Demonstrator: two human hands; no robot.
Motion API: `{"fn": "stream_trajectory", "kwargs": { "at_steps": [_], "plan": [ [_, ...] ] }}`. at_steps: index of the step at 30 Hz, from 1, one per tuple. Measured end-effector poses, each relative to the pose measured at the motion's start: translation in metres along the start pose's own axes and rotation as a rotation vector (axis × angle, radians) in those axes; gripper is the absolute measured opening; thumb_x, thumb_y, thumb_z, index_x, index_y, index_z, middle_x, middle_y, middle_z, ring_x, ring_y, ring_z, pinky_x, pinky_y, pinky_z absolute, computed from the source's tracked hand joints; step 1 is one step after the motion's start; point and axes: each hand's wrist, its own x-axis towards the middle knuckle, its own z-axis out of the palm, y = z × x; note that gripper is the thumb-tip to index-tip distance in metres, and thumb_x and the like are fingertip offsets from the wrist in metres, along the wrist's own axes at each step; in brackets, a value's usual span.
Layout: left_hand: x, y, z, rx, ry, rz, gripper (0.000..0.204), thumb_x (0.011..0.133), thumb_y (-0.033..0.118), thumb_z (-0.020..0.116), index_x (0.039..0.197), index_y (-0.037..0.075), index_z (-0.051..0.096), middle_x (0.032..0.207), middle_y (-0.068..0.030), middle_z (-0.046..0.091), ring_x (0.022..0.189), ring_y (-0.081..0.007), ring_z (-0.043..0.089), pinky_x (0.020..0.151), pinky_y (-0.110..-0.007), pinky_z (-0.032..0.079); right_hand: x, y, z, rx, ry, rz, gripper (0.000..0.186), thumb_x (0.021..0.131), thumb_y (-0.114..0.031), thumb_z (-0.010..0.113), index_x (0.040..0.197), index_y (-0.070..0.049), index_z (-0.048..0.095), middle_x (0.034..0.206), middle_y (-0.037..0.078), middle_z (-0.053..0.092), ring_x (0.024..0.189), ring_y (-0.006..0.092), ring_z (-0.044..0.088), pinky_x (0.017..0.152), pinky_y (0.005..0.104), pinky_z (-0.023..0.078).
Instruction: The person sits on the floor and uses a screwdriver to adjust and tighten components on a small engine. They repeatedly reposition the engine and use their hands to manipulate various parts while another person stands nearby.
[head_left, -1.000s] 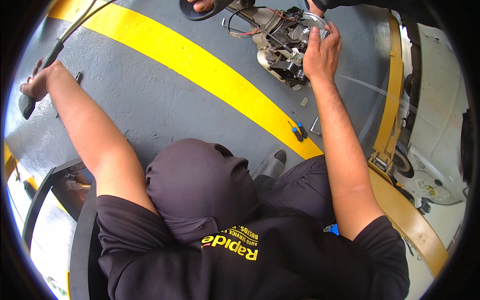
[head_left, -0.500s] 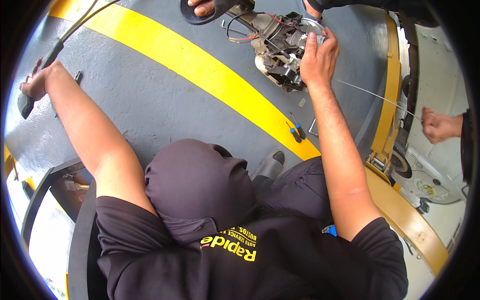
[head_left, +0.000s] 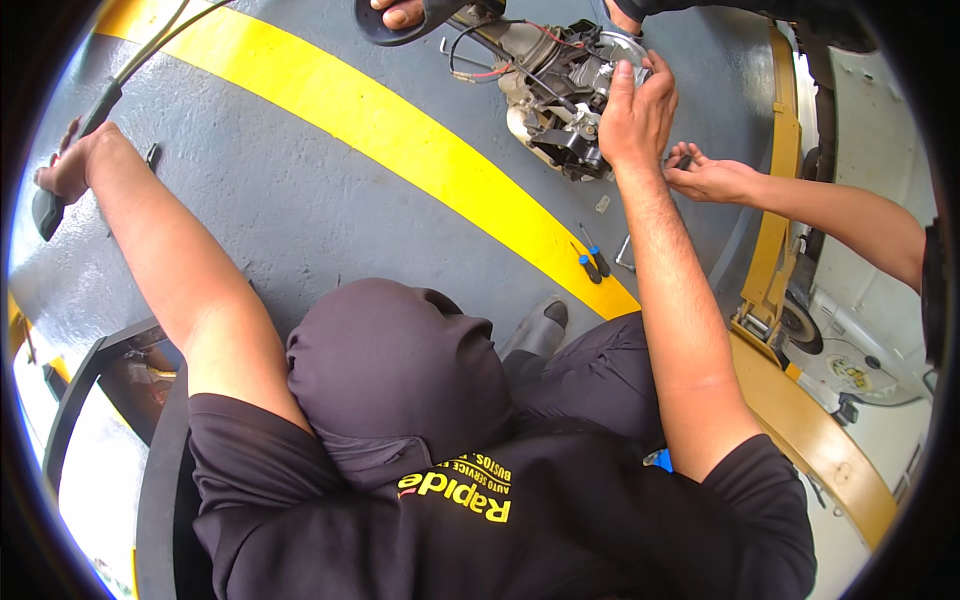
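Observation:
A small engine (head_left: 560, 130) with bare metal, black parts and red and black wires lies on the floor at the top centre. My right hand (head_left: 640, 110) is pressed to its right side, thumb up and fingers bent round the edge. At the far left my left hand (head_left: 68, 172) is wrapped round a black handle (head_left: 105, 105), from which cables run up and out of view. A co-worker's hand (head_left: 715, 178) reaches in from the right, beside my right wrist, holding a small dark grip (head_left: 684, 161).
Two blue-and-black screwdrivers (head_left: 594, 265) and a bent metal tool (head_left: 626, 253) lie by the yellow floor stripe (head_left: 400, 120). A sandalled foot (head_left: 405, 18) of another person is beyond the engine. Yellow metal beams (head_left: 780, 200) and a pale vehicle body (head_left: 880, 150) line the right.
The co-worker's hand has moved left from the right edge to beside the engine, and the taut pale cord between them no longer shows. My hands have hardly moved.

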Motion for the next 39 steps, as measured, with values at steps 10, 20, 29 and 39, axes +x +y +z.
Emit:
{"fn": "stream_trajectory", "kwargs": {
  "at_steps": [10, 20, 29, 39],
  "plan": [
    [0.003, -0.001, 0.003, -0.016, 0.025, 0.003, 0.03, 0.093, 0.026, 0.052, 0.108, 0.005, 0.038, 0.095, -0.0122, 0.049, 0.068, -0.0286, 0.059, 0.061, -0.047, 0.057, 0.003, -0.001, -0.002, 0.023, -0.016, 0.004, 0.061, 0.108, -0.043, 0.052, 0.145, 0.004, 0.041, 0.141, 0.026, 0.05, 0.136, 0.0426, 0.045, 0.116, 0.0543, 0.034],
    [-0.039, 0.027, 0.007, 0.159, 0.015, 0.004, 0.027, 0.084, 0.017, 0.054, 0.102, 0.003, 0.039, 0.085, -0.0131, 0.06, 0.06, -0.0243, 0.058, 0.068, -0.045, 0.055, 0.009, 0.0, -0.001, 0.092, 0.035, -0.061, 0.056, 0.106, -0.033, 0.057, 0.144, 0.007, 0.046, 0.14, 0.031, 0.054, 0.133, 0.0472, 0.048, 0.115, 0.0556, 0.035],
    [-0.072, 0.054, 0.013, 0.039, -0.014, -0.162, 0.033, 0.103, 0.036, 0.062, 0.091, 0.013, 0.042, 0.075, -0.0053, 0.054, 0.065, -0.0213, 0.06, 0.07, -0.039, 0.056, 0.005, 0.006, -0.004, 0.033, 0.005, -0.012, 0.053, 0.11, -0.032, 0.05, 0.149, 0.003, 0.041, 0.149, 0.027, 0.048, 0.14, 0.0454, 0.043, 0.118, 0.0544, 0.032],
    [-0.065, 0.044, 0.011, 0.098, -0.007, -0.07, 0.03, 0.101, 0.031, 0.062, 0.115, 0.005, 0.055, 0.095, -0.0084, 0.061, 0.074, -0.0186, 0.063, 0.074, -0.036, 0.059, 0.008, 0.001, -0.002, 0.068, 0.068, -0.064, 0.054, 0.107, -0.032, 0.055, 0.146, 0.003, 0.043, 0.143, 0.029, 0.052, 0.135, 0.0467, 0.046, 0.116, 0.0556, 0.034]
  ]
}}
